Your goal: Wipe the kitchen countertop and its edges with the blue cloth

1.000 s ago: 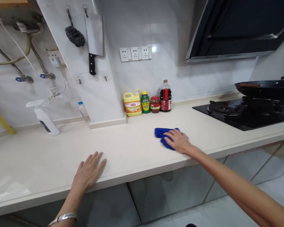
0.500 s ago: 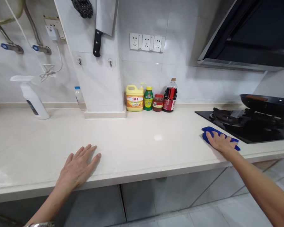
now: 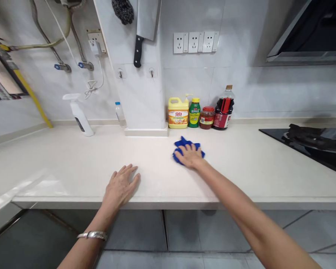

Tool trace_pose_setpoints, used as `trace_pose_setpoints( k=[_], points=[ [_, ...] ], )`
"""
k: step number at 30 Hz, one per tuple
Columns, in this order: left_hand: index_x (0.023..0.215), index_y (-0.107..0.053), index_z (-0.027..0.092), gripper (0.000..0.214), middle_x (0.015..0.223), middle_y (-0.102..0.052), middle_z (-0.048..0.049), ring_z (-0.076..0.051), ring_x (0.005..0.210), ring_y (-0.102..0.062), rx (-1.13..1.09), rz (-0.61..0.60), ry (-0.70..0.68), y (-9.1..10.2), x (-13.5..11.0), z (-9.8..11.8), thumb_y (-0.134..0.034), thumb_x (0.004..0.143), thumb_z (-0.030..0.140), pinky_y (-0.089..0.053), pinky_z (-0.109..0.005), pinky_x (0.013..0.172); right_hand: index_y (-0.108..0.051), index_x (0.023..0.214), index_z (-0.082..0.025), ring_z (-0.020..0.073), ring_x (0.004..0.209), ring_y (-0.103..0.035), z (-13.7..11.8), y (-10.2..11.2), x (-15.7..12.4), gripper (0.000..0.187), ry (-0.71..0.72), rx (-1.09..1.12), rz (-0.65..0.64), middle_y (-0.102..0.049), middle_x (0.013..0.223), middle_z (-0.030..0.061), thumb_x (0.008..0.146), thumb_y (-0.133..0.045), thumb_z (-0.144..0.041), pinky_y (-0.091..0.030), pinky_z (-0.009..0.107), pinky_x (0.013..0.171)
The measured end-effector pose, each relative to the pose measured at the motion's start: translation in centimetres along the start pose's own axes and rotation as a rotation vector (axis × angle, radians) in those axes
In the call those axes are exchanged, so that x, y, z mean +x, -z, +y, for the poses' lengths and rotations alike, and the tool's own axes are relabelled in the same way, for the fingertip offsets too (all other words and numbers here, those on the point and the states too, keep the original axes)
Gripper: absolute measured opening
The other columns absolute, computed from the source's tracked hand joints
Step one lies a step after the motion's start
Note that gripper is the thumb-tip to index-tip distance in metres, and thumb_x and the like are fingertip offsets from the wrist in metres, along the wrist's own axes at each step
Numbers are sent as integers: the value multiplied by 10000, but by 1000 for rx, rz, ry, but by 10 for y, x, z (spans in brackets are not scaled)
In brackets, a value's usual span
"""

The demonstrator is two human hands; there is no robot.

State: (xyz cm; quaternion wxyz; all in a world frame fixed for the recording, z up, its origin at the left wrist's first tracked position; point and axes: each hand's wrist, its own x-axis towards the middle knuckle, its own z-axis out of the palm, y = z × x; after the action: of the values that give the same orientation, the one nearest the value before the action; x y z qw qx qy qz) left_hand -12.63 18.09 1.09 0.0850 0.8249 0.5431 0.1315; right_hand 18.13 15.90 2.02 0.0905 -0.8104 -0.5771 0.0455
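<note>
My right hand (image 3: 189, 155) presses down on a blue cloth (image 3: 182, 143), fingers spread over it. The cloth lies crumpled on the white countertop (image 3: 156, 179), in front of the yellow detergent jug and the green bottle. Its edges stick out around my fingers. Resting flat near the counter's front edge, my left hand (image 3: 121, 186) is open and holds nothing. A silver bracelet circles the left wrist.
Along the wall stand a yellow detergent jug (image 3: 178, 114), a green bottle (image 3: 194, 113), a red-lidded jar (image 3: 207, 118) and a dark sauce bottle (image 3: 224, 110). A white spray bottle (image 3: 80, 117) and clear bottle (image 3: 120, 115) stand left; a black gas stove (image 3: 319, 144) is right. A cleaver (image 3: 145, 22) hangs above.
My right hand has slid the blue cloth left across the countertop, from beside the stove to in front of the bottles. The view has turned left; my left hand still rests on the counter.
</note>
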Motion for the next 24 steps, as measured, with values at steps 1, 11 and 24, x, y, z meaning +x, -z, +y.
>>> trace_pose_setpoints(
  k=[1,11,24],
  points=[
    [1438,-484,247,709,1600,-371,-1,-164,1518,-242,-1,2,-3,0,0,0,-213,882,594,-121,-462,1289,-395,1522,-270,433,1501,-191,-25,-4,-5,700,85,19,5,-324,1614,133,990,-208,-684,-146,703,1195],
    [1452,-456,165,678,1591,-387,-39,-180,1506,-273,-40,21,-21,-1,2,-3,-119,911,396,-154,-474,1281,-437,1492,-314,365,1525,-171,-81,-16,-89,600,488,196,3,-351,1606,104,1010,-334,-657,-88,662,1236],
    [1516,-372,142,630,1637,-293,-45,-200,1534,-200,52,-28,-25,1,-6,4,-193,950,352,-136,-497,1285,-472,1456,-372,257,1493,-296,118,6,-174,524,404,44,119,-438,1560,21,1029,-252,-582,-248,566,1231]
  ],
)
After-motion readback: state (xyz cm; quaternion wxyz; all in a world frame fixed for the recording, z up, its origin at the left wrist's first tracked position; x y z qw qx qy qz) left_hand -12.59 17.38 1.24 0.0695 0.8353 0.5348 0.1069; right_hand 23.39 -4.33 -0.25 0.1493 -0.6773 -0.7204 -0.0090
